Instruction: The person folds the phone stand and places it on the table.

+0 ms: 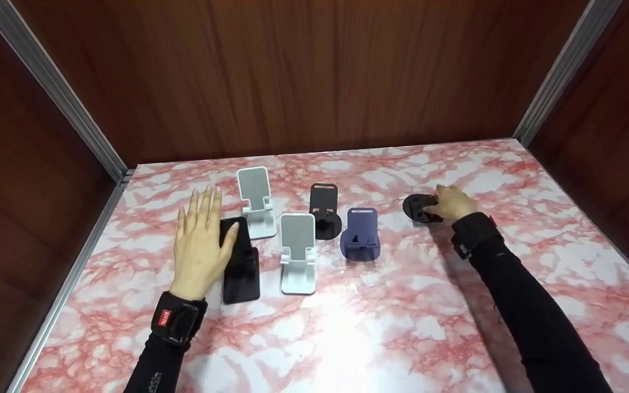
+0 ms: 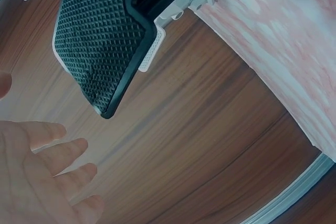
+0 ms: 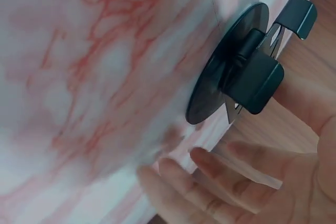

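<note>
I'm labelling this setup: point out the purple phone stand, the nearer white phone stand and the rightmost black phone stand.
Purple phone stand (image 1: pixel 362 230): head view, on its backrest.
Nearer white phone stand (image 1: pixel 298 245): head view, on its grey pad.
Rightmost black phone stand (image 3: pixel 254 81): right wrist view, on a bent lip.

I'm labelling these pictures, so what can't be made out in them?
Head view: part of the rightmost stand, covered by the right hand.
Head view: lettering on the red tag, too small to read.
Left wrist view: part of the textured black stand, cut off by the top edge.
</note>
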`<state>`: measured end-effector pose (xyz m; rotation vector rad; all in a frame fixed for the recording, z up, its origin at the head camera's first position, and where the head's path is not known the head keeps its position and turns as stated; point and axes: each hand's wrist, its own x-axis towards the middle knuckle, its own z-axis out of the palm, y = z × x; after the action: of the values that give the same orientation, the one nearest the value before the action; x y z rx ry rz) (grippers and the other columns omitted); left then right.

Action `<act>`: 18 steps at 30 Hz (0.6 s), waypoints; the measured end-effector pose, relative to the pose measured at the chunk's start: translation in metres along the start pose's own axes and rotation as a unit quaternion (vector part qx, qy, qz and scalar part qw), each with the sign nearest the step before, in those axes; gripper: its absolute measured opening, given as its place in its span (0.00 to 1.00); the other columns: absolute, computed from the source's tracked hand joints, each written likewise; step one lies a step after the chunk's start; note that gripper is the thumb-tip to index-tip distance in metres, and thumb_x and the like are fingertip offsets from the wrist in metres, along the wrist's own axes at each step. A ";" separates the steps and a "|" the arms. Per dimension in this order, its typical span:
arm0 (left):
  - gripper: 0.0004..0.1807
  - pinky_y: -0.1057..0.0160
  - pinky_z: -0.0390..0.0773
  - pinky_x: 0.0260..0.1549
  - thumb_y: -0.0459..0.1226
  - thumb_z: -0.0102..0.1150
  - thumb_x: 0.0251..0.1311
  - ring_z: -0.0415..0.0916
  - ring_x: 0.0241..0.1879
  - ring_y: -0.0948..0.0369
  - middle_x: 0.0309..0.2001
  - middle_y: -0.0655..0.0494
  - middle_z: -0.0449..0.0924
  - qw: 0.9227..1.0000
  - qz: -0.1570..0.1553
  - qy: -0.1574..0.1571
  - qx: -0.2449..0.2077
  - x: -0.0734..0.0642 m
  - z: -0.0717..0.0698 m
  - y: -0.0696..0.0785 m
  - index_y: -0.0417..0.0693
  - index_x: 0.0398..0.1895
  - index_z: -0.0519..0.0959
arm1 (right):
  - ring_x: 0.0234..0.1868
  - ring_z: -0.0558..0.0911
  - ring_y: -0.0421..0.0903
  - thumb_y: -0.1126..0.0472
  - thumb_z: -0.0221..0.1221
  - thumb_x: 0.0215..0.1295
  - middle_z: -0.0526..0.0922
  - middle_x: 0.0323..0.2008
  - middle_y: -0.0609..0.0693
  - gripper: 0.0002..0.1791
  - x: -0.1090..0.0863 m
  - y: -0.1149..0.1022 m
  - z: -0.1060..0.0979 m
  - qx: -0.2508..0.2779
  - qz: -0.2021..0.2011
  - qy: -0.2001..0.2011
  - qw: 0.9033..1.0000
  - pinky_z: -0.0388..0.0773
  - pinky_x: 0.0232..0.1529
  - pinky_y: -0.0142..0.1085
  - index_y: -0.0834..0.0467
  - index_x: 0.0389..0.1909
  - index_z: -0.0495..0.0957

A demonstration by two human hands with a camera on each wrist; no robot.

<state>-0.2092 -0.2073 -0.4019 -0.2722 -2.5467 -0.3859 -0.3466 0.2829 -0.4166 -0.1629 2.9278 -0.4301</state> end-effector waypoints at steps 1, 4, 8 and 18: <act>0.37 0.45 0.40 0.71 0.50 0.46 0.71 0.43 0.73 0.45 0.74 0.41 0.51 1.000 0.001 0.000 0.001 0.000 0.000 0.000 0.41 0.76 0.52 | 0.62 0.62 0.73 0.51 0.57 0.67 0.59 0.63 0.79 0.43 0.000 -0.001 0.000 -0.007 0.005 -0.001 1.000 0.66 0.58 0.64 0.74 0.70 0.52; 0.37 0.44 0.41 0.70 0.50 0.45 0.71 0.43 0.73 0.45 0.74 0.42 0.51 1.000 0.004 -0.002 0.002 0.000 0.001 0.000 0.41 0.76 0.52 | 0.63 0.59 0.74 0.50 0.57 0.67 0.56 0.65 0.78 0.44 -0.001 -0.005 0.001 -0.020 0.022 0.005 1.000 0.65 0.55 0.68 0.68 0.74 0.47; 0.36 0.44 0.41 0.70 0.50 0.45 0.71 0.44 0.73 0.45 0.74 0.42 0.50 1.000 0.010 -0.003 0.004 -0.001 0.003 0.001 0.40 0.76 0.52 | 0.66 0.54 0.73 0.50 0.58 0.68 0.54 0.67 0.75 0.44 -0.004 -0.011 0.004 -0.041 0.019 0.026 0.999 0.59 0.57 0.71 0.62 0.75 0.47; 0.36 0.44 0.41 0.70 0.50 0.44 0.72 0.40 0.74 0.48 0.75 0.44 0.49 1.000 0.008 -0.019 -0.001 -0.001 0.003 0.008 0.43 0.76 0.51 | 0.69 0.48 0.73 0.49 0.50 0.73 0.50 0.71 0.72 0.37 -0.019 -0.031 0.004 -0.063 -0.064 0.095 0.991 0.48 0.61 0.72 0.57 0.76 0.48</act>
<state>-0.2080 -0.1988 -0.4032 -0.3029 -2.5802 -0.3821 -0.3250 0.2549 -0.4083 -0.3453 3.1449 -0.2939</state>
